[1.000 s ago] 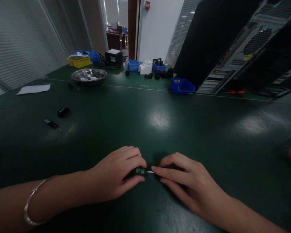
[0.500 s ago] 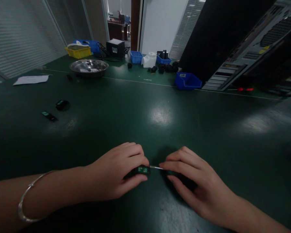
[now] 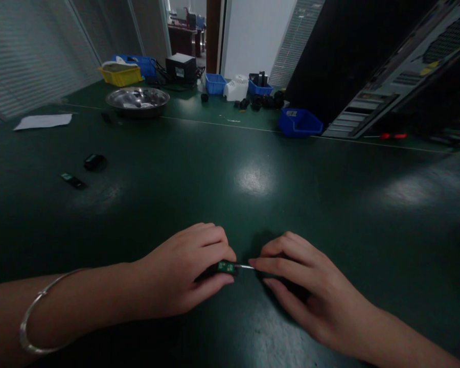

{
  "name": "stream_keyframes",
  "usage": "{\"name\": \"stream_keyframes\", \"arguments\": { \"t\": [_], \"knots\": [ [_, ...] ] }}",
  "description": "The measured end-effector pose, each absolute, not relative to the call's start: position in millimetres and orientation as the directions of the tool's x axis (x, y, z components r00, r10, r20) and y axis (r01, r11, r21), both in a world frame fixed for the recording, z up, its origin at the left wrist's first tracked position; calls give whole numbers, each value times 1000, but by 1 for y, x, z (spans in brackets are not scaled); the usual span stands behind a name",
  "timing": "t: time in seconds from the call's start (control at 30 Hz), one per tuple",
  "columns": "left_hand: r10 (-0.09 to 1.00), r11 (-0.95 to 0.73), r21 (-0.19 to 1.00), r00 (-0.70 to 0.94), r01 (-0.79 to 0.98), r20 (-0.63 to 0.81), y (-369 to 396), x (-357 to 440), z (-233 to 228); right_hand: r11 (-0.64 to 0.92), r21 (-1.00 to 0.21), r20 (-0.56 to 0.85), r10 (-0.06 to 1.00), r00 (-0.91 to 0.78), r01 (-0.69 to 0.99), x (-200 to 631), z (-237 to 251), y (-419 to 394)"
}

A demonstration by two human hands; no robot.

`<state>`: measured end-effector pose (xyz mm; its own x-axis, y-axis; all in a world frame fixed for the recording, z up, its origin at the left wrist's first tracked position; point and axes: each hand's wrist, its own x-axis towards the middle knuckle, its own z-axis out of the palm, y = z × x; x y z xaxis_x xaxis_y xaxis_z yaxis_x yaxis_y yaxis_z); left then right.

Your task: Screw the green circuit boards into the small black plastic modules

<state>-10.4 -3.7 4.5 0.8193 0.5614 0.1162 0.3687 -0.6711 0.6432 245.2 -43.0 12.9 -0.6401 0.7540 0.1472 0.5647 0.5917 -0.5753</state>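
Low in the middle of the head view, my left hand (image 3: 199, 268) pinches a small black casing with a green circuit board (image 3: 226, 267) between thumb and fingers. My right hand (image 3: 302, 286) is closed around a screwdriver, whose thin metal shaft (image 3: 246, 267) points left. The shaft's tip meets the right end of the casing; whether it sits inside or only touches cannot be made out. Most of the screwdriver's dark handle is hidden under my right fingers.
On the green table (image 3: 199, 168), two similar black pieces lie left, a flat one (image 3: 72, 180) and a thicker one (image 3: 94, 161). Farther back are a paper sheet (image 3: 43, 121), a metal bowl (image 3: 138, 111), a blue bin (image 3: 299, 123), a computer case (image 3: 358, 110) and a red-handled screwdriver (image 3: 393, 136).
The camera view has shifted slightly, so the background sits a little higher. Both hands keep their grip, and slightly more of the screwdriver shaft shows between them.
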Motion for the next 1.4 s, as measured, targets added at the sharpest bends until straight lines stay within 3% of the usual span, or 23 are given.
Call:
{"name": "stream_keyframes", "arguments": {
  "t": [0.37, 0.53, 0.9, 1.4],
  "knots": [
    [571, -698, 622, 800, 355, 185, -7, -10, 1, 567, -634, 162, 762, -627, 526, 240, 9, -44],
    [659, -656, 625, 725, 422, 202, -16, -6, 7, 543, -688, 172, 767, -618, 481, 237, 10, -46],
    [702, -490, 811, 696, 321, 148, -16, -6, 4, 507, -726, 184, 794, -579, 464, 232, 8, -49],
    [734, -413, 874, 662, 255, 154, -12, -2, 6, 526, -725, 210, 783, -586, 443, 233, 7, -49]
  ]
}}
